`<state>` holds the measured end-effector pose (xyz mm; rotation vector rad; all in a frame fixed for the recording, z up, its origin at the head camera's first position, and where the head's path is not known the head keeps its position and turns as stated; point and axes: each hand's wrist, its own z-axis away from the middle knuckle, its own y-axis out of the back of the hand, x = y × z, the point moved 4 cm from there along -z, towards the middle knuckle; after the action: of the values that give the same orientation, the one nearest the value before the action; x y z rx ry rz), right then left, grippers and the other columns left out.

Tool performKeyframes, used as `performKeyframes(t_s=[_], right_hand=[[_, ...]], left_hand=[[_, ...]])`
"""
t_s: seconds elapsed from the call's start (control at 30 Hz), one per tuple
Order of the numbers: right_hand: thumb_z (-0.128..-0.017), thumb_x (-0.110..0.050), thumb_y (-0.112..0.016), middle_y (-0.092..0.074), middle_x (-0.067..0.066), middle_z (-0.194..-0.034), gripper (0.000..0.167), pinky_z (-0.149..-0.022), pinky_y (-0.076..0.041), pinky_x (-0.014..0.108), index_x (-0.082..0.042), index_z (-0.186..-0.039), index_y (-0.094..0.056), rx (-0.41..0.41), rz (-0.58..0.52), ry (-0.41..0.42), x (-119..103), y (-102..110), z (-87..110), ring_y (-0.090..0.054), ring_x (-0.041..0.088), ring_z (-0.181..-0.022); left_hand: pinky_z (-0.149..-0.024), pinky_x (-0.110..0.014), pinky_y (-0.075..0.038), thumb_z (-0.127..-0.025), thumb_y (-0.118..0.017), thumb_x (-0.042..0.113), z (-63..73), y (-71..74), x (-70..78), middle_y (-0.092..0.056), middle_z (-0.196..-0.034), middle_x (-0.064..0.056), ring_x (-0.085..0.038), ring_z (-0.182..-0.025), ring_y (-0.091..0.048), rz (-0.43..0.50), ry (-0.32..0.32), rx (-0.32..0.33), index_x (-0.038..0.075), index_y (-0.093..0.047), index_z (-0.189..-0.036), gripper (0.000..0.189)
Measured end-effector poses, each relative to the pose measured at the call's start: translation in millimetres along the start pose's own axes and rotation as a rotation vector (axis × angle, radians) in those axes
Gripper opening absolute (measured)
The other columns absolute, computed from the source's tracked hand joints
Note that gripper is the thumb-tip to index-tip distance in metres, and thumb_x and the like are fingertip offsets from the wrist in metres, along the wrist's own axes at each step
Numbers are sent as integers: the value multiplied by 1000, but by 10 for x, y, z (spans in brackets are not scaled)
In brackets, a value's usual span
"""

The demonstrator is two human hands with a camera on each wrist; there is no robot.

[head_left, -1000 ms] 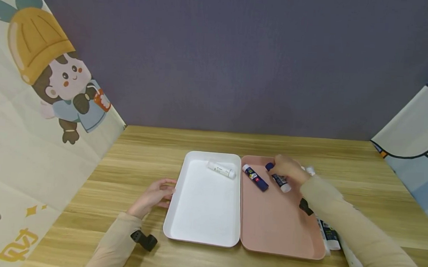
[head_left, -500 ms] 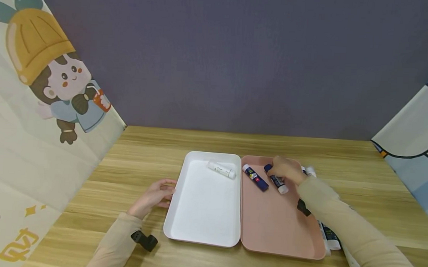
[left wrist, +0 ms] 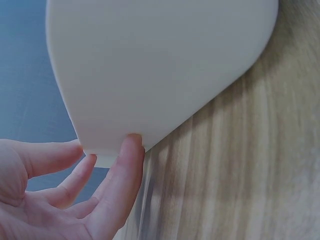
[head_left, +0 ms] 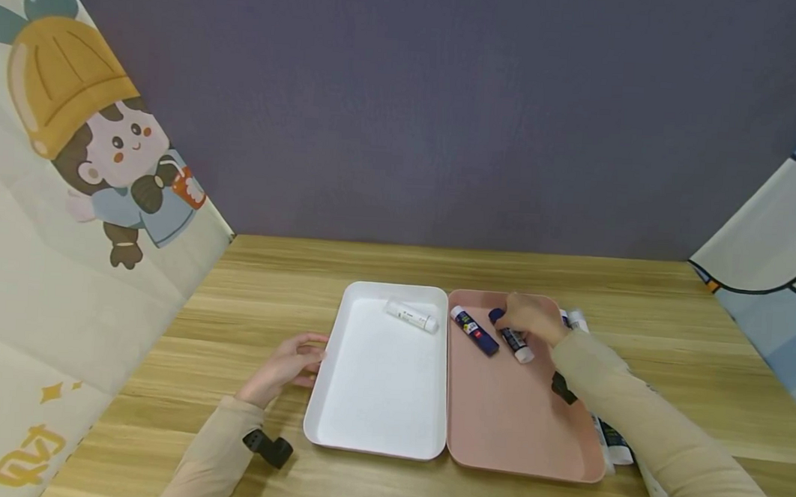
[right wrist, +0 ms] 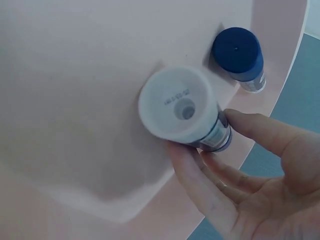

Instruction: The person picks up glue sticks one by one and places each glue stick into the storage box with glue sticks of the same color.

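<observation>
In the head view my right hand point(head_left: 528, 315) grips a glue stick point(head_left: 519, 349) over the back of the pink tray point(head_left: 504, 419). Its translucent white end point(right wrist: 175, 102) faces the right wrist camera; thumb and fingers pinch the dark-labelled barrel. Left of it, a second navy glue stick point(head_left: 475, 330) lies in the same tray, its blue cap point(right wrist: 236, 50) near the held one. My left hand point(head_left: 288, 364) rests its fingertips against the outer left wall of the white tray point(head_left: 316, 398). In that tray a white glue stick point(head_left: 411, 316) lies near the back.
Both trays stand side by side on the wooden table point(head_left: 260, 294). Beyond the pink tray's right side lie several more glue sticks point(head_left: 616, 444), partly hidden by the right sleeve point(head_left: 652, 419). A dark panel point(head_left: 445, 116) rises behind the table.
My right hand has shifted slightly left with the glue stick, which has come a little nearer the other navy one. The left hand and both trays stay put.
</observation>
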<state>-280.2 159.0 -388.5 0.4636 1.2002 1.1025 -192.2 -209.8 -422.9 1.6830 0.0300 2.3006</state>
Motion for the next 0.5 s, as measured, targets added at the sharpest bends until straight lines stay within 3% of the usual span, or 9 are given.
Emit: performKeyframes(t_s=[0.07,0.13,0.23,0.33,0.5], right_hand=[[-83,-9,-56,-38,1,-51,13,-46,-41,26,3,-85,-53,-2,7,-4,0,3,4,-43,12,-45],[-82,-9,-56,-41,1,-51,12,-49,-45,28,0,-75,-52,-2,16,-3,-1,8,1,-48,14,-47],[-82,-9,-56,-39,0,-49,25,-51,-48,30,-9,-61,-42,-3,27,2,1,20,-6,-52,15,-48],[-83,-8,-54,-32,-3,-47,33,-50,-48,30,-13,-57,-34,-11,23,4,-5,20,-3,-51,14,-46],[-83,-5,-52,-27,-3,-46,28,-48,-45,29,-11,-58,-41,-5,13,19,-33,22,25,-45,13,-44]], left_hand=[[-66,-37,-52,-90,-47,6,-3,0,-3,-55,-102,-19,-19,-76,-60,-2,3,2,-4,-40,-124,36],[-66,-37,-52,-90,-47,6,-8,1,-6,-55,-103,-19,-19,-76,-60,-6,7,6,-3,-40,-124,36],[-66,-37,-52,-90,-47,7,-13,1,-7,-55,-103,-18,-19,-76,-60,-11,15,13,-2,-41,-124,35],[-66,-36,-52,-90,-46,7,-11,0,-8,-55,-103,-18,-19,-76,-59,-16,14,12,-1,-41,-124,35],[-66,-36,-52,-90,-46,7,1,-2,-3,-55,-103,-18,-18,-76,-59,-13,16,11,-2,-41,-124,36]])
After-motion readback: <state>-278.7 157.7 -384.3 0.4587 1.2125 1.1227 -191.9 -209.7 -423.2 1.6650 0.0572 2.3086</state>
